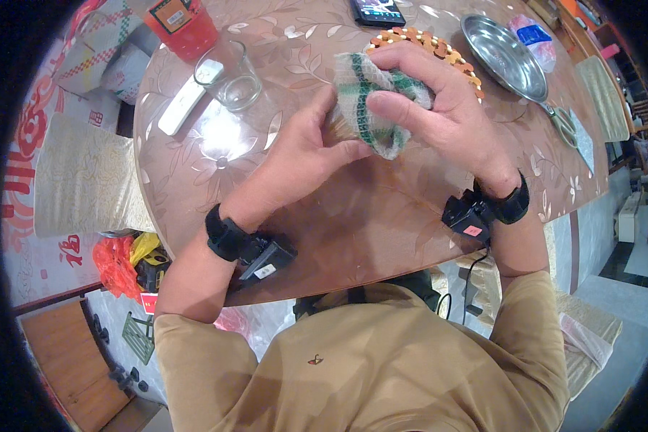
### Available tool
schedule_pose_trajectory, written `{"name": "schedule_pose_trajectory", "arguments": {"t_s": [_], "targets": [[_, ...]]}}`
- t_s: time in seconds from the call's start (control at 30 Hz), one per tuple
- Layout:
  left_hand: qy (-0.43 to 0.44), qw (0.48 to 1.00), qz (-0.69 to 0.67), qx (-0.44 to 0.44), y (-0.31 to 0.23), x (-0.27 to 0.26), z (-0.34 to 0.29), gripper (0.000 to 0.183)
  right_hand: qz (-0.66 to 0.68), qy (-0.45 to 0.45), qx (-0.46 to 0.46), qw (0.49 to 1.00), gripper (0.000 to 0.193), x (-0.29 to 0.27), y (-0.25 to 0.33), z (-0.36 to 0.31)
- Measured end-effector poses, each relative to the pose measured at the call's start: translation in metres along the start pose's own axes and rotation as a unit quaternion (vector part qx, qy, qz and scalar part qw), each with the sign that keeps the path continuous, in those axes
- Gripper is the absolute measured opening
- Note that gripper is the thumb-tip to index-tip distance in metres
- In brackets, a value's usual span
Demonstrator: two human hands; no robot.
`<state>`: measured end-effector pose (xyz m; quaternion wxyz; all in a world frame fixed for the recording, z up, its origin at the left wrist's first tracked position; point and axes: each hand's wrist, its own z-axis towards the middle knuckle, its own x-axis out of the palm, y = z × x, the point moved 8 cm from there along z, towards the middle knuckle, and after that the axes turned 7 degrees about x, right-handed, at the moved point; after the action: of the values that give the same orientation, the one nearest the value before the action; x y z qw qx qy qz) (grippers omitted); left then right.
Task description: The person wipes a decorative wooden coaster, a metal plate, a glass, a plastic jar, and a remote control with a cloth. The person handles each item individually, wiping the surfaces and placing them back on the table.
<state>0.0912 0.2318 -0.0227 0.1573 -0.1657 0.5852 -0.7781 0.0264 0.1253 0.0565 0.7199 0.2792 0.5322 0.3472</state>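
Over the far middle of the table, both my hands are closed around a bunched white cloth (354, 92) with green checks. My left hand (311, 140) grips from the left and below, its thumb along the cloth's lower edge. Whatever it holds under the cloth is mostly hidden; I cannot make it out. My right hand (443, 108) comes from the right, with thumb and fingers pressing the cloth from above. A clear drinking glass (239, 90) stands on the table to the left of my hands.
Beside the glass are a white oblong item (180, 111) and a red container (183, 32). A phone (378, 12) and a wooden bead trivet (450, 52) lie beyond my hands. To the right are a metal pan (500, 57), a plastic packet (536, 43) and scissors (563, 128).
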Motion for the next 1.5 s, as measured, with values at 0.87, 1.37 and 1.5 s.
{"name": "schedule_pose_trajectory", "arguments": {"t_s": [0.87, 1.37, 1.5], "targets": [[-0.028, 0.964, -0.261, -0.031, -0.003, -0.005, 0.001, 0.046, 0.093, -0.211, -0.056, 0.972, 0.024, -0.010, -0.015, 0.001], [-0.056, 0.996, -0.042, 0.055, -0.022, -0.016, 0.002, 0.062, 0.390, -0.043, 0.090, 0.915, 0.029, 0.030, -0.038, 0.004], [-0.070, 0.991, 0.058, 0.099, -0.020, -0.026, 0.002, 0.061, 0.458, -0.016, 0.104, 0.883, 0.032, 0.037, -0.042, 0.004]]}}
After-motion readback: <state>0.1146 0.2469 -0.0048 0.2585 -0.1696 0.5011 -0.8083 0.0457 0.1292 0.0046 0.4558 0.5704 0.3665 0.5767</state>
